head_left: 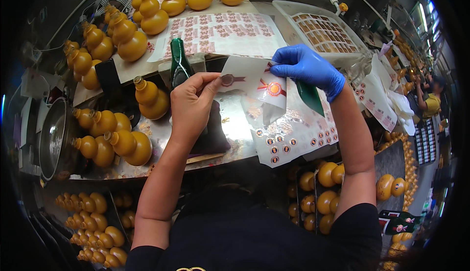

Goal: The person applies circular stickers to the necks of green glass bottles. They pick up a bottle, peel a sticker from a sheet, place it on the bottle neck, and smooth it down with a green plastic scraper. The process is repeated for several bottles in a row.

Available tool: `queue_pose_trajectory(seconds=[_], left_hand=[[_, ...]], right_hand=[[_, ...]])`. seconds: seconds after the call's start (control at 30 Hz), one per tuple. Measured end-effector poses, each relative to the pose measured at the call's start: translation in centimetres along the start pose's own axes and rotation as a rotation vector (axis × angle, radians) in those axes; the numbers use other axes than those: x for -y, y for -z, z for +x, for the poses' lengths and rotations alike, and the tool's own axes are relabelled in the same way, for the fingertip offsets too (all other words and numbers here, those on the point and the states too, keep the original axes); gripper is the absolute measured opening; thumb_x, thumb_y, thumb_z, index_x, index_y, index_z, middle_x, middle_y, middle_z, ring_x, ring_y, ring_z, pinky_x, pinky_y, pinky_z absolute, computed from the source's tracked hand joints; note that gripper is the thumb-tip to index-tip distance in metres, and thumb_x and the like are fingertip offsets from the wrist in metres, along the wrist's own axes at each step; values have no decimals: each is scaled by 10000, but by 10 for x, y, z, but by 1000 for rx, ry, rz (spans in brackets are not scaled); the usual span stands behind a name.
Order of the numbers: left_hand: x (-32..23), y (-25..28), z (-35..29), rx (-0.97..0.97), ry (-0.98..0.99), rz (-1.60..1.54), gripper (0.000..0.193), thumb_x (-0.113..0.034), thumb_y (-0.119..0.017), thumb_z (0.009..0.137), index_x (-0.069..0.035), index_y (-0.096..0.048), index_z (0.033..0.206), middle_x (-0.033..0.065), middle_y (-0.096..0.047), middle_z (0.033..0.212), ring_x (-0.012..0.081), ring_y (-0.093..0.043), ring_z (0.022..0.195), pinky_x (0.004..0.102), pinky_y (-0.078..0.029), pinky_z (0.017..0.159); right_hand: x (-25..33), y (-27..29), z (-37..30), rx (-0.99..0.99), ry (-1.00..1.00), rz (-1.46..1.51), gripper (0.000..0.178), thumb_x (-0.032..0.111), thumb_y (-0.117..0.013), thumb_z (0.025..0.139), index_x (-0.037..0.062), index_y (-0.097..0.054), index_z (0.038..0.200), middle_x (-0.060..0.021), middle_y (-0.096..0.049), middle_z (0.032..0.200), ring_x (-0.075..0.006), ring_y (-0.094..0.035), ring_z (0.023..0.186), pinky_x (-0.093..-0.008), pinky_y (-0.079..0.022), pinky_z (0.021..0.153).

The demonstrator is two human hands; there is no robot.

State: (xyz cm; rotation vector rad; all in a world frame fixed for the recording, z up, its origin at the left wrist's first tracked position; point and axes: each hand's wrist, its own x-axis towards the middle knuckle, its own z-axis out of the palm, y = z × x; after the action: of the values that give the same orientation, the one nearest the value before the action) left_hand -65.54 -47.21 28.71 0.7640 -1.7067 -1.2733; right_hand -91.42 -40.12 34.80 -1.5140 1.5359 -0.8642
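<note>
Metal worktop [240, 129] — yellow gourd bottles [152, 99] left of a held sticker sheet [247, 69].

L hand [193, 103], R hand [309, 71] – pinching sheet [247, 70]

The place looks like a workshop, judging by the metal worktop [240, 130], the many yellow gourd-shaped bottles [131, 41], the printed decal sheets [298, 136] and another person [432, 105] in the background.
</note>
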Motion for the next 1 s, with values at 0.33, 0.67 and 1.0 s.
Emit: queue_pose_trajectory(seconds=[0.33, 0.67, 1.0], left_hand=[[2, 37, -1, -80, 10, -120, 147, -35, -588, 927, 53, -649, 1029, 74, -686, 925, 104, -650, 844, 220, -526, 775], [-1, 67, 1, -131, 114, -340, 137, -64, -562, 941, 33, -625, 1015, 67, -680, 905, 104, -651, 827, 224, -527, 763], [-10, 70, -6, 114, 140, -92, 160, -24, -559, 906, 15, -617, 1049, 9, -643, 845, 43, -578, 757, 181, -459, 685]], right_hand=[[4, -12, 26, -2, -166, 6, 252, 239, -706, 828, 4, -685, 918, -5, -622, 793, -54, -531, 725, -204, -433, 672], [-43, -1, 53, -591, 47, -708, 430, 247, -683, 836, 1, -605, 1181, -81, -655, 971, -149, -600, 871, -267, -452, 860], [43, -122, 56, 62, 65, -30, 303, 306, -756, 781, 32, -676, 884, -2, -605, 721, -47, -524, 670, -215, -438, 614]])
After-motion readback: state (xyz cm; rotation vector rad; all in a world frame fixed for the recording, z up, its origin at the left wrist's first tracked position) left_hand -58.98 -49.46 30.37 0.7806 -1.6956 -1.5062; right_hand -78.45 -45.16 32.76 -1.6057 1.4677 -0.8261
